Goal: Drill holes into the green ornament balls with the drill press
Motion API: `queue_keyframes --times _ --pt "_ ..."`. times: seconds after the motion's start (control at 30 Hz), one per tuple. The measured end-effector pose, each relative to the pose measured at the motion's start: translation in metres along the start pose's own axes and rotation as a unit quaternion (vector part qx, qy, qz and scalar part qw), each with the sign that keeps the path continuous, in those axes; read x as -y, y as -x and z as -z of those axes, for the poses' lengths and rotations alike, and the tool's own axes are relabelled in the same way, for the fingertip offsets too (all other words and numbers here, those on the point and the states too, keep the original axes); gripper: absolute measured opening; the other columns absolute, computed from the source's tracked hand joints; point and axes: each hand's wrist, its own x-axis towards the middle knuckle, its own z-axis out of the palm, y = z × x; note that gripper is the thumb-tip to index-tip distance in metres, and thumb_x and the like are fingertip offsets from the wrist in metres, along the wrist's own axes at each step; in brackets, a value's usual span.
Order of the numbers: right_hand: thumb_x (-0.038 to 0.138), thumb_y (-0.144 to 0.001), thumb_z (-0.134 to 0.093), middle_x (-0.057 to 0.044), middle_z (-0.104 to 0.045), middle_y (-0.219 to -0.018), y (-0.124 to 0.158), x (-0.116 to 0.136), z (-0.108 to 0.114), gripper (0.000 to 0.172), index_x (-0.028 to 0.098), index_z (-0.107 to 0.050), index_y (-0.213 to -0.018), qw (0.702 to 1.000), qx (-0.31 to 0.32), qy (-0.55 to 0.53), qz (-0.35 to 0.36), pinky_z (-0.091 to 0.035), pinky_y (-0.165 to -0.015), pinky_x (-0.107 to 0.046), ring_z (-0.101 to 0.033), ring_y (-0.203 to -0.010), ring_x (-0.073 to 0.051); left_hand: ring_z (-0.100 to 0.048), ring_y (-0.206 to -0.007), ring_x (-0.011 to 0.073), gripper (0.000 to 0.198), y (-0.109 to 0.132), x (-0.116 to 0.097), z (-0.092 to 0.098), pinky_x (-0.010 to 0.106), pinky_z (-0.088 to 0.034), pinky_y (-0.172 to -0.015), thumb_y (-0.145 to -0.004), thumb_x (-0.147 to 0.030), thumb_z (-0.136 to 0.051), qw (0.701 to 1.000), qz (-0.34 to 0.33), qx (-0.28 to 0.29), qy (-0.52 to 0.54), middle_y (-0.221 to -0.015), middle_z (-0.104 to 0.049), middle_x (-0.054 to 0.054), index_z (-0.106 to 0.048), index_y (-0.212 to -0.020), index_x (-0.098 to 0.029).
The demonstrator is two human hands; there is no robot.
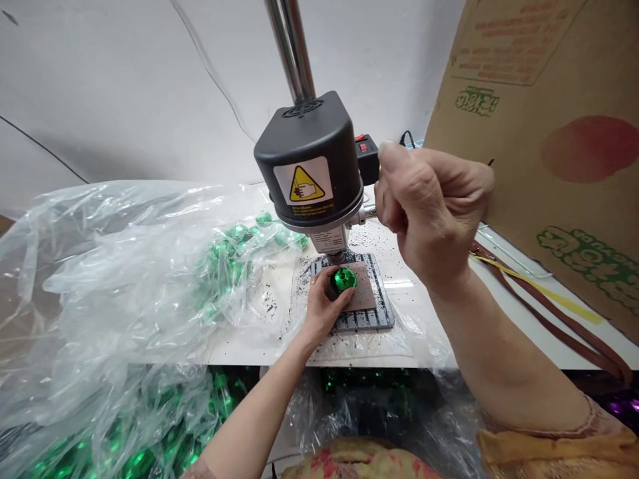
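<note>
A small bench drill press with a black motor housing [309,159] stands in front of me on a steel column. My right hand [432,206] is closed in a fist round its feed lever [369,211], mostly hidden by the fingers. Down on the slotted grey base [387,309], my left hand [324,303] grips a shiny green round piece [344,279] between thumb and fingers. A dark band shows round the piece's side, and a dark spot marks its top. It rests on a flat brown board [367,289], just below and in front of the chuck [335,257].
Clear plastic bags [124,266] with shiny green pieces [224,266] spread over the left of the white table [279,332]. More bagged green pieces [144,459] lie below its front edge. At right stand a large cardboard box [544,133] and brown straps [549,319]. Dark shavings surround the base.
</note>
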Motion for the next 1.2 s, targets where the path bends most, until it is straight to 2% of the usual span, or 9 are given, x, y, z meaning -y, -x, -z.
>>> queue_keyframes --times 0.2,0.37,0.83,1.1,1.2 --pt "0.022 -0.090 -0.061 0.006 -0.031 -0.041 0.019 -0.001 0.002 0.051 0.018 -0.036 -0.046 0.999 -0.020 0.000 0.042 -0.023 -0.039 -0.026 -0.031 -0.037 -0.003 -0.059 -0.117 0.0266 0.045 0.001 0.000 -0.001 0.045 -0.046 -0.103 -0.080 -0.032 -0.078 1.000 -0.019 -0.007 -0.004 -0.121 -0.066 0.008 -0.063 -0.122 -0.025" --pt "0.019 -0.090 -0.059 0.006 -0.029 -0.043 0.030 -0.005 0.005 0.051 0.017 -0.032 -0.047 0.998 -0.008 -0.002 0.056 -0.018 -0.043 -0.028 -0.030 -0.039 -0.003 -0.059 -0.116 0.0263 0.045 0.001 -0.001 -0.002 0.044 -0.047 -0.102 -0.080 -0.031 -0.078 1.000 -0.025 -0.017 -0.004 -0.120 -0.066 0.008 -0.063 -0.122 -0.024" --pt "0.010 -0.088 -0.056 0.007 -0.032 -0.044 0.038 -0.010 0.011 0.045 0.016 -0.037 -0.048 0.993 0.019 -0.007 0.115 -0.022 -0.043 -0.025 -0.033 -0.039 -0.003 -0.058 -0.117 0.0259 0.043 0.001 -0.002 -0.001 0.042 -0.046 -0.101 -0.081 -0.030 -0.077 0.999 -0.029 -0.013 0.004 -0.120 -0.065 0.008 -0.062 -0.121 -0.025" --pt "0.009 -0.088 -0.055 0.006 -0.029 -0.044 0.044 -0.014 0.014 0.046 0.018 -0.032 -0.048 0.992 0.030 0.010 0.123 -0.021 -0.042 -0.028 -0.031 -0.039 -0.004 -0.056 -0.118 0.0254 0.042 0.002 -0.002 -0.001 0.042 -0.045 -0.102 -0.082 -0.028 -0.076 0.999 -0.032 -0.011 0.012 -0.120 -0.065 0.008 -0.062 -0.121 -0.024" --pt "0.007 -0.085 -0.057 0.006 -0.028 -0.044 0.044 -0.017 0.015 0.046 0.018 -0.031 -0.048 0.988 0.036 -0.011 0.151 -0.019 -0.041 -0.027 -0.029 -0.038 -0.004 -0.055 -0.118 0.0253 0.041 0.002 -0.004 -0.001 0.042 -0.045 -0.102 -0.081 -0.027 -0.076 0.999 -0.029 -0.012 0.010 -0.120 -0.064 0.008 -0.062 -0.120 -0.025"
